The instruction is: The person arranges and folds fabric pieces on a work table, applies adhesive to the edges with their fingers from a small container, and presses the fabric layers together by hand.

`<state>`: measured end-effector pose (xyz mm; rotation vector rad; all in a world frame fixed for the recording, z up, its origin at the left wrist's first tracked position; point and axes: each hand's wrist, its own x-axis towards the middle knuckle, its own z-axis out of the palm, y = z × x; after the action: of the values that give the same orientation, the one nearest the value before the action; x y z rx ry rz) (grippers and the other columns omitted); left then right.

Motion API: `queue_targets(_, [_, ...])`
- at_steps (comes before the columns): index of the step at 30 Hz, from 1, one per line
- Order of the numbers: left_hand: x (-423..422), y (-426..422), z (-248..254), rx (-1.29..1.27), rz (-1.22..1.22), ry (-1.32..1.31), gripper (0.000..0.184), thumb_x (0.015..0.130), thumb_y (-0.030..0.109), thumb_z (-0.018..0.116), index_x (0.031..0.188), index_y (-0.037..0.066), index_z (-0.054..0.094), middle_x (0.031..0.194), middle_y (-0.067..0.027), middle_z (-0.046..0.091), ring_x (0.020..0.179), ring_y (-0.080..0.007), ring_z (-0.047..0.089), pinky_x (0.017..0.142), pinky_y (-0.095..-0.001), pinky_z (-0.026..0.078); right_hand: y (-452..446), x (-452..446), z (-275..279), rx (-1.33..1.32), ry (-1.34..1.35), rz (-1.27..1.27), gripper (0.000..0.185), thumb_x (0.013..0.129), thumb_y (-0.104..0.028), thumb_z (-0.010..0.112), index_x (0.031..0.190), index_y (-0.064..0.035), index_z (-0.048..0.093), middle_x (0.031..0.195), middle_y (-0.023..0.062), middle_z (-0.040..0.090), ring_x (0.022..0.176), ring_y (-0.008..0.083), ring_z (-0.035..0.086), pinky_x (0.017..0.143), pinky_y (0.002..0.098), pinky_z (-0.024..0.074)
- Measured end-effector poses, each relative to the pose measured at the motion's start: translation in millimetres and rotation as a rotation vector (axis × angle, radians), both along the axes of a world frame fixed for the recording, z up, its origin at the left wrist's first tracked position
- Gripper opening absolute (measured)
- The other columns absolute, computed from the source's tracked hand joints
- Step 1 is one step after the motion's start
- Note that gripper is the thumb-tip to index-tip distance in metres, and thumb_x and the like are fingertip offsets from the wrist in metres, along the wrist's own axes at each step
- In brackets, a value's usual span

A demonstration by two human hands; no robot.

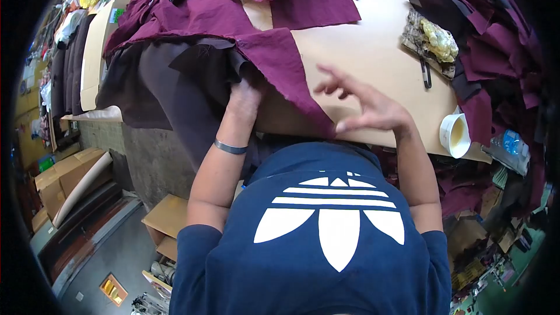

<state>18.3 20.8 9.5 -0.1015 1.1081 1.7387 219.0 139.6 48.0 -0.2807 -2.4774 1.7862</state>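
Note:
A large maroon cloth (192, 17) with a frayed edge is spread over the table, and one pointed corner of it hangs toward my body. Below it, dark brown-black fabric (169, 81) drapes over the table's front edge. My left hand (245, 94), with a metal bracelet at the wrist, reaches in under the folds, so its fingers are hidden. Just right of the maroon corner, my right hand (370, 105) hovers over the table with fingers spread and nothing held. Its thumb is close to the corner's tip; whether they touch I cannot tell.
On the tan tabletop (385, 46) at right lie a stone-like lump (438, 41), a black clip-like tool (426, 74) and a white cup (454, 135) with yellowish contents. Maroon and black scraps (496, 41) pile at far right. Cardboard boxes (73, 175) stand at lower left.

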Motion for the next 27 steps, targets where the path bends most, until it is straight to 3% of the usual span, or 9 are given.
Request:
queue_targets(1, [1.0, 3.4, 1.2, -0.006, 0.002, 0.011, 0.044, 0.094, 0.033, 0.041, 0.129, 0.007, 0.041, 0.134, -0.0108, 0.042, 0.12, -0.0236, 0.042, 0.102, -0.0406, 0.034, 8.8, -3.3, -4.9, -0.057, 0.095, -0.02, 0.078, 0.079, -0.025, 0.064, 0.143, -0.0134, 0.02, 0.101, 0.0165, 0.06, 0.089, 0.0263, 0.057, 0.086, 0.0312, 0.0431])
queue_targets(6, [12.7, 13.5, 11.9, -0.086, 0.06, -0.036, 0.044, 0.095, 0.032, 0.04, 0.127, 0.004, 0.042, 0.131, -0.0117, 0.044, 0.116, -0.0233, 0.045, 0.1, -0.0381, 0.036, 9.9, -78.7, -26.7, -0.444, -0.117, -0.465, 0.074, 0.086, -0.032, 0.058, 0.143, -0.0069, 0.018, 0.108, 0.0169, 0.056, 0.097, 0.0198, 0.053, 0.088, 0.0312, 0.0413])
queue_targets(11, [9.6, 0.5, 1.9, 0.045, -0.089, 0.156, 0.043, 0.094, 0.032, 0.045, 0.125, 0.002, 0.044, 0.124, -0.0127, 0.049, 0.111, -0.0239, 0.048, 0.099, -0.0371, 0.037, 5.7, -119.5, -27.2, -0.672, 0.114, -0.691, 0.073, 0.08, -0.009, 0.064, 0.141, -0.006, 0.023, 0.118, 0.02, 0.047, 0.104, 0.0201, 0.049, 0.091, 0.0298, 0.0414])
queue_targets(14, [-0.3, 4.5, -6.8, -0.074, -0.109, 0.262, 0.042, 0.092, 0.028, 0.049, 0.126, 0.003, 0.044, 0.124, -0.0123, 0.05, 0.112, -0.0235, 0.048, 0.1, -0.0363, 0.036, 22.8, -118.3, -19.8, -0.814, 0.217, -0.721, 0.076, 0.071, 0.008, 0.064, 0.138, -0.0065, 0.03, 0.117, 0.0191, 0.044, 0.102, 0.0188, 0.051, 0.087, 0.0282, 0.0459])
queue_targets(17, [-13.3, -8.4, -17.6, -0.019, 0.021, 0.358, 0.038, 0.088, 0.013, 0.056, 0.125, 0.004, 0.047, 0.127, -0.0103, 0.047, 0.115, -0.023, 0.046, 0.101, -0.0377, 0.035, 57.6, -101.1, -38.8, -0.629, 0.373, -0.678, 0.071, 0.071, 0.009, 0.063, 0.134, -0.0083, 0.035, 0.099, 0.0101, 0.053, 0.084, 0.0133, 0.056, 0.079, 0.0232, 0.0491])
queue_targets(20, [-22.5, -19.2, -41.0, 0.036, 0.012, 0.448, 0.038, 0.087, 0.009, 0.057, 0.123, 0.005, 0.049, 0.127, -0.0091, 0.048, 0.115, -0.0233, 0.046, 0.1, -0.0383, 0.035, 70.0, -86.5, -54.3, -0.224, 0.134, -0.682, 0.066, 0.076, 0.002, 0.06, 0.136, -0.0087, 0.034, 0.093, 0.0066, 0.055, 0.079, 0.0101, 0.053, 0.07, 0.018, 0.0444])
queue_targets(24, [-29.3, -22.6, -66.3, 0.115, -0.116, 0.5, 0.038, 0.085, 0.006, 0.06, 0.122, 0.006, 0.05, 0.125, -0.0081, 0.049, 0.114, -0.023, 0.047, 0.099, -0.038, 0.036, 66.7, -98.6, -61.4, -0.16, 0.11, -0.768, 0.067, 0.078, -0.002, 0.059, 0.138, -0.0095, 0.031, 0.089, 0.0035, 0.057, 0.075, 0.0087, 0.052, 0.07, 0.0193, 0.0412])
queue_targets(26, [-16.1, -10.6, -52.4, 0.035, -0.1, 0.695, 0.039, 0.085, 0.005, 0.06, 0.122, 0.005, 0.05, 0.125, -0.0091, 0.05, 0.115, -0.0228, 0.047, 0.098, -0.0357, 0.037, 68.9, -108.1, -57.1, -0.229, 0.155, -0.723, 0.067, 0.078, -0.004, 0.06, 0.138, -0.0092, 0.031, 0.088, 0.0019, 0.058, 0.074, 0.0087, 0.052, 0.073, 0.0203, 0.0409])
queue_targets(27, [-12.4, -4.2, -45.0, -0.043, -0.116, 0.825, 0.039, 0.085, 0.005, 0.06, 0.123, 0.004, 0.05, 0.125, -0.0099, 0.049, 0.115, -0.0221, 0.046, 0.099, -0.0353, 0.036, 68.1, -111.1, -50.5, 0.06, 0.054, -0.758, 0.066, 0.079, -0.004, 0.059, 0.138, -0.0148, 0.032, 0.092, 0.0043, 0.062, 0.074, 0.0162, 0.059, 0.071, 0.0262, 0.0467])
